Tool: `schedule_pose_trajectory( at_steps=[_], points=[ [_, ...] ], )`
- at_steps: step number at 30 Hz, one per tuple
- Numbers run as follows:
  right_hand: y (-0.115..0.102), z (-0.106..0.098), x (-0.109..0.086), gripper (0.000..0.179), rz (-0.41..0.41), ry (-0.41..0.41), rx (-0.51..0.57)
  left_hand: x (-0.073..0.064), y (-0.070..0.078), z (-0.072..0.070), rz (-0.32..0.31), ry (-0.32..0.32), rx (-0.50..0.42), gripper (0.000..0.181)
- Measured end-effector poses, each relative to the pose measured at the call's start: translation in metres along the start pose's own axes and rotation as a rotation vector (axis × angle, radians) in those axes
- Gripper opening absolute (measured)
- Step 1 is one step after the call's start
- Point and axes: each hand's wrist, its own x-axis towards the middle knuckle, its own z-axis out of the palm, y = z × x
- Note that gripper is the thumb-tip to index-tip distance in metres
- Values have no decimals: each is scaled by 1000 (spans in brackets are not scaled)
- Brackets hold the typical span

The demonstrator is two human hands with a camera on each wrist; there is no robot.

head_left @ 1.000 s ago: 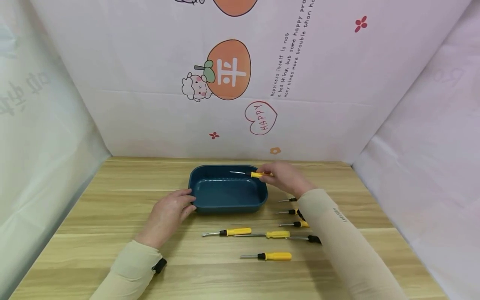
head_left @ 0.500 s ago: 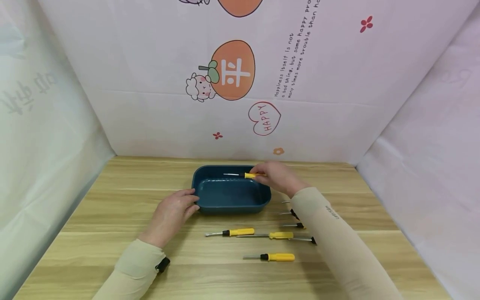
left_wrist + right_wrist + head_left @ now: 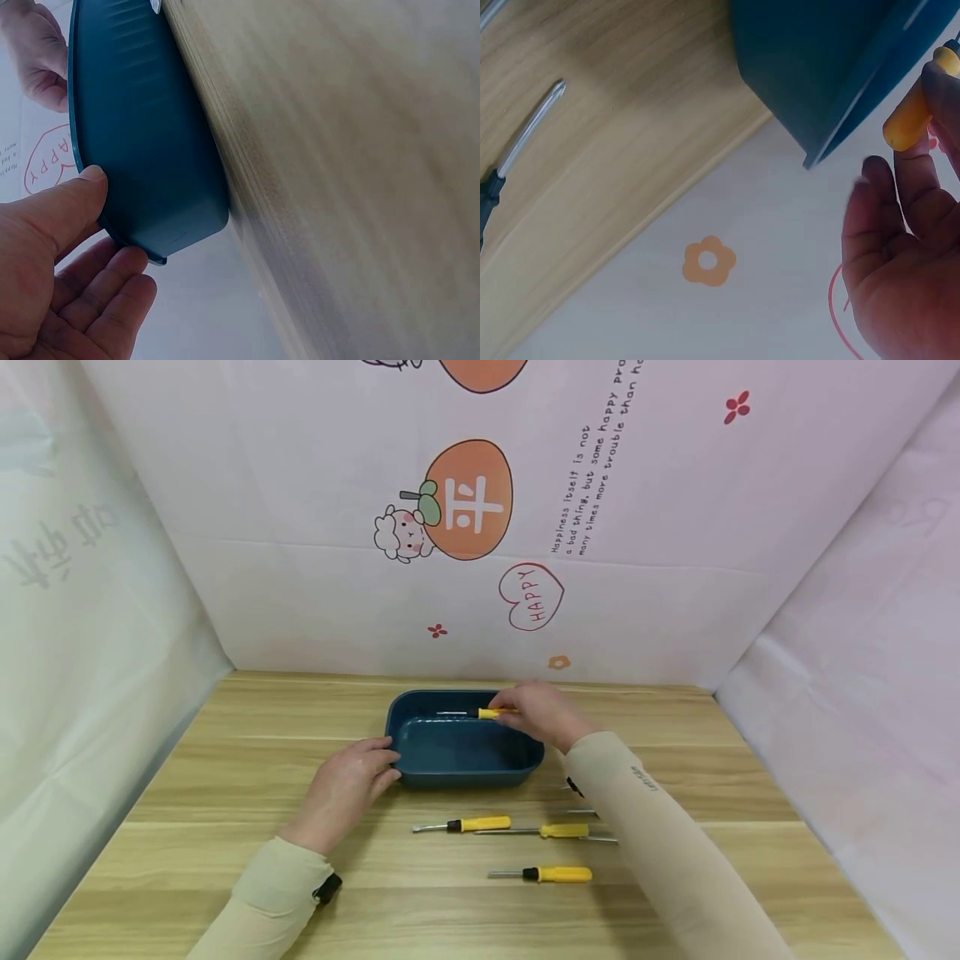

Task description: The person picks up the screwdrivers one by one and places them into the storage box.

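A dark blue rectangular plastic box (image 3: 465, 779), open at the top, stands near the back of the table. My left hand (image 3: 348, 781) holds its left front corner; in the left wrist view the thumb touches the rim and the fingers lie round the corner. Over the inside right back part of the box, my right hand (image 3: 543, 717) pinches a screwdriver (image 3: 486, 713) by its yellow handle, the shaft pointing left. The right wrist view shows the rounded end of that handle (image 3: 909, 124) between thumb and fingers. No other thing is visible inside the box.
In front of the box lie screwdrivers with yellow handles: one left (image 3: 480, 823), one beside it (image 3: 562, 831), one nearer (image 3: 562, 874). More shafts (image 3: 598, 839) stick out from under the right sleeve (image 3: 660, 843). A printed white sheet (image 3: 637, 627) rises behind the wooden table (image 3: 187, 760).
My right hand has moved left with the screwdriver, further over the box. The right forearm now covers more of the screwdrivers on the right. My left hand stays at the box's corner.
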Motion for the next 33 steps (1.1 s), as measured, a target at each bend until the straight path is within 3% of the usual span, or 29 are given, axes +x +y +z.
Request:
schedule_pose_trajectory(
  at_steps=[12,33],
  points=[
    [-5,9,12,25,-10,-5,-33,-1,-2,1,14,17,3,25],
    [-2,27,23,25,61,-21,-160,-1,-3,2,10,22,-13,24]
  ],
)
